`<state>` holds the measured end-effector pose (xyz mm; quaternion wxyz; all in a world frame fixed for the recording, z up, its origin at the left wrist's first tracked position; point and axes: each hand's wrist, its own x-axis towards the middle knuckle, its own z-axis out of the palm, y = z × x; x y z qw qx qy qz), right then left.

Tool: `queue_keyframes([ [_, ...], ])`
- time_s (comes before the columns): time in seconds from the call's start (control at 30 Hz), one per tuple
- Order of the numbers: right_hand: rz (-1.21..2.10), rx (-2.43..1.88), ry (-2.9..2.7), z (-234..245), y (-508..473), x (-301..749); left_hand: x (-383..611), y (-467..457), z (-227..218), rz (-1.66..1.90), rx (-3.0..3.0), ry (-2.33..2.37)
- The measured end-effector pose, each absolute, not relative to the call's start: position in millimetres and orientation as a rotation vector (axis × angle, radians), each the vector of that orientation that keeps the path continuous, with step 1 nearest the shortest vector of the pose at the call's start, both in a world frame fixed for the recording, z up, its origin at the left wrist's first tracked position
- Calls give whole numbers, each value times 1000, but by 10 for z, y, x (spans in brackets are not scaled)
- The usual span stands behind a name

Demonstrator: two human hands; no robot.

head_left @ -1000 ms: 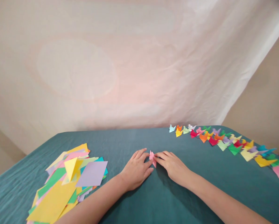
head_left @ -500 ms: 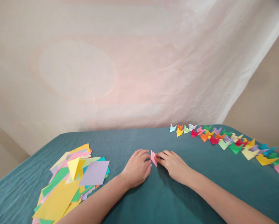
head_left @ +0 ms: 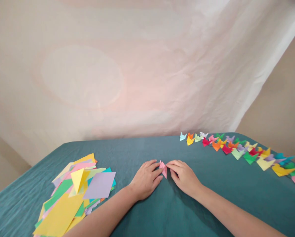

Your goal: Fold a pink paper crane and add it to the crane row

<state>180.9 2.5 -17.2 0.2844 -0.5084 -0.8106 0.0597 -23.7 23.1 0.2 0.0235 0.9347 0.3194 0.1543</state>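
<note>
A small pink folded paper piece (head_left: 163,169) sits between my two hands on the teal tablecloth (head_left: 147,214). My left hand (head_left: 146,180) rests palm down with its fingertips and thumb pressed against the paper's left side. My right hand (head_left: 184,177) lies on the cloth with its fingertips pinching the paper's right side. Both forearms reach in from the bottom edge.
A loose pile of coloured paper squares (head_left: 75,189) lies at the left, with a yellow folded triangle (head_left: 77,179) on top. A row of several folded paper figures (head_left: 238,149) runs along the back right edge. A pale cloth backdrop (head_left: 127,72) hangs behind the table.
The pink paper has been pressed a little flatter and lower between the fingertips. Both hands stayed nearly in place; the view shifted slightly.
</note>
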Motion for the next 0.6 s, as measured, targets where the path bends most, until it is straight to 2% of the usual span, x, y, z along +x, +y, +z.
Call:
queue_keyframes([
  [0.6,395,-1519,-1835,-215,122,1682,-231,209,18,716,2626,845],
])
